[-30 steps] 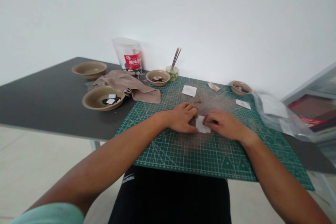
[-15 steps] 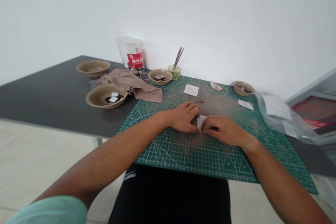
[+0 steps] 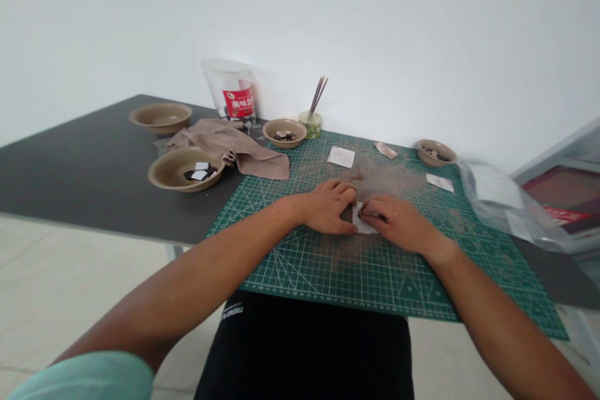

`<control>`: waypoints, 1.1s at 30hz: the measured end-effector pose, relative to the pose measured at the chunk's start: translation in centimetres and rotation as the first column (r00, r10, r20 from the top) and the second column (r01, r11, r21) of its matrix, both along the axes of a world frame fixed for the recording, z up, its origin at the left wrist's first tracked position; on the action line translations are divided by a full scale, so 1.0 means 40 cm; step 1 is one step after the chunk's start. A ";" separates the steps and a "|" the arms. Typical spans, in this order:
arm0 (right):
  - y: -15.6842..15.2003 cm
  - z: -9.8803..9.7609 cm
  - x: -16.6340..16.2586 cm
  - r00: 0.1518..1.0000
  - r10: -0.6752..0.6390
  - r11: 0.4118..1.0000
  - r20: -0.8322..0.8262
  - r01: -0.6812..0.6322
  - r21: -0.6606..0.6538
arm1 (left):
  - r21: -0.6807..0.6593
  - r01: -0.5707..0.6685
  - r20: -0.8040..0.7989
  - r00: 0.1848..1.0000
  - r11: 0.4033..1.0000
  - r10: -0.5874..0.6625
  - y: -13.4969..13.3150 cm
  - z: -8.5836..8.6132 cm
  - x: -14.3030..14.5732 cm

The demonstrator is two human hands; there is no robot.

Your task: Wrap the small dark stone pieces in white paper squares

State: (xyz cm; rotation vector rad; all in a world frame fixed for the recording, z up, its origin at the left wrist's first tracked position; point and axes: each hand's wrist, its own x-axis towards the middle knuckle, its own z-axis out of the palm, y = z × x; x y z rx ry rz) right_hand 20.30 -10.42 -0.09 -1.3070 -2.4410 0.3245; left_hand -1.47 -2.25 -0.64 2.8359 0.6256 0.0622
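Observation:
A small white square sheet point(image 3: 366, 227), perhaps sandpaper or cloth, lies on the green cutting mat point(image 3: 304, 269) between my two hands. My left hand point(image 3: 328, 207) rests flat with thumb and fingers apart, its thumb tip and forefinger at the sheet's left edge. Over the sheet's upper right part, my right hand point(image 3: 398, 222) is closed in a pinch, fingertips down against the surface. Something small and dark may be between those fingertips, but they hide it. Brownish dust covers the mat around both hands.
More white squares point(image 3: 341, 157) lie farther back. Bowls of small pieces stand at left point(image 3: 182, 178), centre back point(image 3: 284, 134) and right point(image 3: 435, 153). A brown cloth point(image 3: 229, 140), a clear tub point(image 3: 232, 90), a cup point(image 3: 310, 125) with sticks and a plastic bag point(image 3: 510, 212) surround the mat.
My right hand has slid slightly up and left over the white sheet, baring more of its lower edge. My left hand stays in place. The view has shifted a little.

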 end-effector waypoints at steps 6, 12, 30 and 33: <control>0.000 0.022 0.032 1.000 -0.015 0.998 0.027 0.017 -0.059 | -0.002 -0.008 0.011 1.000 1.000 0.008 0.001 -0.007 -0.002; -0.002 0.007 -0.003 0.998 0.059 0.998 0.005 -0.059 -0.014 | 0.003 0.001 0.009 1.000 1.000 -0.001 0.000 -0.005 0.000; 0.011 0.014 0.022 0.998 -0.052 0.999 0.024 0.052 -0.016 | 0.009 0.009 0.028 1.000 1.000 -0.009 0.003 -0.013 -0.005; -0.010 0.018 0.005 0.997 0.079 0.991 -0.025 -0.081 -0.102 | 0.012 0.019 0.036 0.999 1.000 -0.019 0.004 -0.016 -0.004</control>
